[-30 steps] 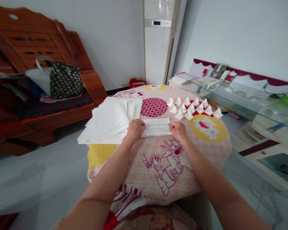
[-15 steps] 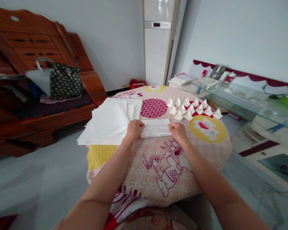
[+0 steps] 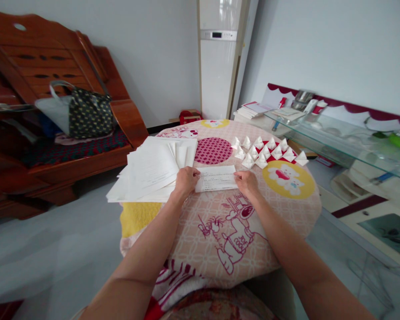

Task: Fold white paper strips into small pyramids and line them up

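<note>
A folded strip of printed white paper lies flat on the round table's patterned cloth. My left hand is curled and presses on the strip's left end. At the strip's right end my right hand has its fingers closed on the paper. A fanned stack of white sheets rests just left of my left hand and overhangs the table edge. Beyond the strip, several small folded white paper shapes sit in rows.
A wooden bench with a patterned handbag stands at the left. A tall white floor unit rises behind the table. A glass shelf with books and small items runs along the right wall. Grey floor lies at the lower left.
</note>
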Demonstrator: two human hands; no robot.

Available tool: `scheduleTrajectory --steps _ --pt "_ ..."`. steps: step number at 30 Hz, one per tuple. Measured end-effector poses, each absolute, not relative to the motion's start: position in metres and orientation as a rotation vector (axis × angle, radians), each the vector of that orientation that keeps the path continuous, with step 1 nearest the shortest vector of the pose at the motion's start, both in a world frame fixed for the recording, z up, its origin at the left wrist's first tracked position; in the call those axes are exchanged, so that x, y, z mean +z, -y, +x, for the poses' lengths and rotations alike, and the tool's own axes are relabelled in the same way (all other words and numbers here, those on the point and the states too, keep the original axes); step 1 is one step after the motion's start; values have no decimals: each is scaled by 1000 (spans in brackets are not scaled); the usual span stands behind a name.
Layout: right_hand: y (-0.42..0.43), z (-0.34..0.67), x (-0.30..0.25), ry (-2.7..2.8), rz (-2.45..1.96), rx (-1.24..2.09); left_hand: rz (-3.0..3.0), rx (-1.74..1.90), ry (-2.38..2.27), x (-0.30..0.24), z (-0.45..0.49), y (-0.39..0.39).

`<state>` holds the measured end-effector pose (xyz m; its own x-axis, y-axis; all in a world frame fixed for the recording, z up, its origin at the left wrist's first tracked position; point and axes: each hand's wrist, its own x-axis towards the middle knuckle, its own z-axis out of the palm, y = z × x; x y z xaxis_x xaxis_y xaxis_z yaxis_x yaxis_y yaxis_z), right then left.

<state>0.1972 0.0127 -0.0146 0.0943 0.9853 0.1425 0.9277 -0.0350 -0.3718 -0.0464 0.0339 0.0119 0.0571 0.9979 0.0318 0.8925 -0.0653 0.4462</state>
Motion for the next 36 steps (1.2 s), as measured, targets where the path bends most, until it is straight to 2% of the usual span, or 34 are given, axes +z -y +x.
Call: scheduleTrajectory --steps 36 --pt "-13 195 -13 1866 -2043 195 2231 351 -1933 5 -39 -31"
